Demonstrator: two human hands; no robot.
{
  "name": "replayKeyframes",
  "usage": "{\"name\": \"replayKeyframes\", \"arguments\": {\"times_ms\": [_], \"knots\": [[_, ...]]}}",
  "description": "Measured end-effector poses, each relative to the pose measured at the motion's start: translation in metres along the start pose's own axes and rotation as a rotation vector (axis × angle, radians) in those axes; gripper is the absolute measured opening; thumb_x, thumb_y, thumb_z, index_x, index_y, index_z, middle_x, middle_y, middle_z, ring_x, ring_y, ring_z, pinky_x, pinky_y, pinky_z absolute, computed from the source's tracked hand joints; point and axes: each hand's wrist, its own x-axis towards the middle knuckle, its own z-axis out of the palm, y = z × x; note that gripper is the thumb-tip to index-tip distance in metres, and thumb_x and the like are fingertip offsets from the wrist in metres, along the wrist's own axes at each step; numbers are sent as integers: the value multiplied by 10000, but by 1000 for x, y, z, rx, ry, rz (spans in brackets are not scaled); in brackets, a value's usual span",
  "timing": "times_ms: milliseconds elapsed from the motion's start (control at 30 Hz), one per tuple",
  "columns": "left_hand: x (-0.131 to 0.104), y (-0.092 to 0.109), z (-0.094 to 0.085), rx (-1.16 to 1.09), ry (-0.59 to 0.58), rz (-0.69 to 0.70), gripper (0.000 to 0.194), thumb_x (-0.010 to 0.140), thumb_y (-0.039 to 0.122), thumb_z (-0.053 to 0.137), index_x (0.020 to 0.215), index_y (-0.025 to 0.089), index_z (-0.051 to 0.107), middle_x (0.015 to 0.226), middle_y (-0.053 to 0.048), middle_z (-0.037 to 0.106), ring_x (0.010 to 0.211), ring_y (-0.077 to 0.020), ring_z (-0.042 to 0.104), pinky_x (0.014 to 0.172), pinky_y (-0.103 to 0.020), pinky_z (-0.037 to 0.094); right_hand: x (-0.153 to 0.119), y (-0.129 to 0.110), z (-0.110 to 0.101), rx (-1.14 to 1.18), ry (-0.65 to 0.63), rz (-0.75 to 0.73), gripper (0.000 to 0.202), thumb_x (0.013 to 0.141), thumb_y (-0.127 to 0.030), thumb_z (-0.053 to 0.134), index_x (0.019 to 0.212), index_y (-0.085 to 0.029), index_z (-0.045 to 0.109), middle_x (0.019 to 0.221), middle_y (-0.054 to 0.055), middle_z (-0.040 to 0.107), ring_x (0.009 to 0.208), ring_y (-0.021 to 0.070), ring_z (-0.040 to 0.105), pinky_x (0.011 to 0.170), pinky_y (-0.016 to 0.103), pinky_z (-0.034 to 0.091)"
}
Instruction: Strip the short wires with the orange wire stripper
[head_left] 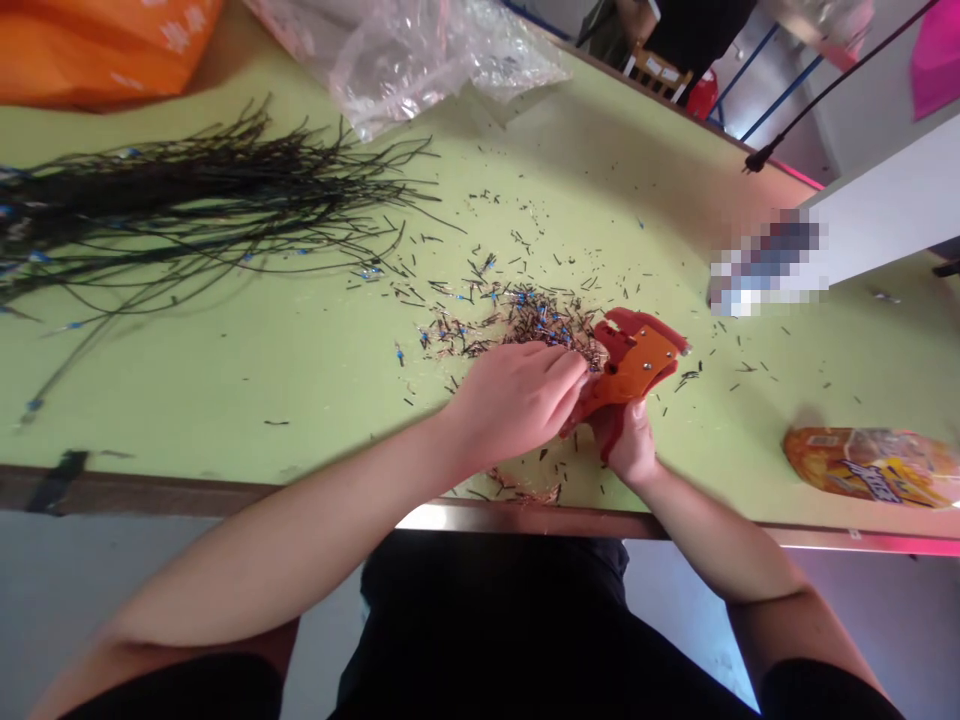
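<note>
An orange and red wire-stripping tool point(643, 362) is gripped by its handles in my right hand point(631, 440), with its jaws pointing away from me. My left hand point(521, 400) is closed beside the tool, its fingertips near the left side of the jaws; what they pinch is too small to make out. Beyond my left hand lies a heap of short black wire bits point(544, 318), some with blue ends and coppery strands. A big bundle of long black wires point(225, 195) stretches across the left of the green table point(300, 370).
Clear plastic bags point(420, 60) and an orange bag point(97, 50) lie at the back left. A snack package point(874, 465) is at the right edge. A white panel point(885, 200) juts in at the right, with a black cable plug point(759, 158) near it.
</note>
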Motion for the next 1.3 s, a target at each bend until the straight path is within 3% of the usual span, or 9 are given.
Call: {"name": "replayKeyframes", "arguments": {"times_ms": [100,300,433,600,833,967,1167,1233,1300], "knots": [[-1,-8,5,-59,-30,-60,239,1082,211,442,952,190,642,783,-29,725,721,-166,666,627,-310,462,6,-13,-1,150,117,-75,605,874,-885,482,1008,-311,621,818,58,651,817,303,708,682,474,631],[1,-20,12,-10,-140,-119,274,1109,273,442,1064,193,700,937,-77,765,884,-203,691,764,-347,533,11,-22,-8,215,213,-116,516,946,-778,466,978,-294,642,849,57,679,877,311,730,727,473,621],[6,-40,16,52,-222,-135,319,1114,294,447,1133,178,744,993,-100,771,971,-229,685,880,-387,552,12,-17,-14,306,219,-179,433,959,-670,575,1024,-266,718,940,110,717,937,344,725,737,476,587],[11,-65,21,23,-225,-238,307,1099,279,496,1258,191,744,1155,-111,782,1142,-243,680,1011,-419,549,15,-14,-14,321,205,-172,411,947,-645,608,1013,-256,725,919,117,701,893,344,706,722,479,578],[19,-78,17,20,-255,-351,319,1094,284,491,1214,189,772,1203,-99,781,1151,-229,674,1041,-379,529,18,-10,-22,278,228,-164,438,937,-659,618,1042,-249,730,889,125,723,873,346,721,773,511,591],[16,-104,-11,162,-318,-481,327,1095,307,476,1207,215,770,1232,-71,769,1152,-226,656,1057,-364,501,21,-7,-26,294,220,-164,427,926,-644,643,1054,-249,744,917,143,729,899,351,735,777,508,592],[-28,-178,-88,443,-251,-867,397,1047,191,496,1424,133,607,1494,-198,592,1377,-332,502,1149,-505,435,23,-5,-23,299,197,-159,420,907,-651,674,1012,-247,723,924,137,735,897,341,733,801,500,590],[-49,-198,-108,499,-289,-991,354,1037,207,556,1369,112,628,1439,-218,613,1299,-331,573,1086,-526,501,23,-5,-22,284,170,-160,412,912,-648,675,1011,-251,715,933,135,738,895,335,734,790,487,590],[-67,-213,-118,539,-333,-1064,351,1033,317,635,1336,140,641,1366,-165,651,1196,-291,653,1009,-510,576,25,-3,-23,273,160,-166,416,909,-649,682,1007,-247,715,933,142,740,880,331,736,772,483,592]]}}
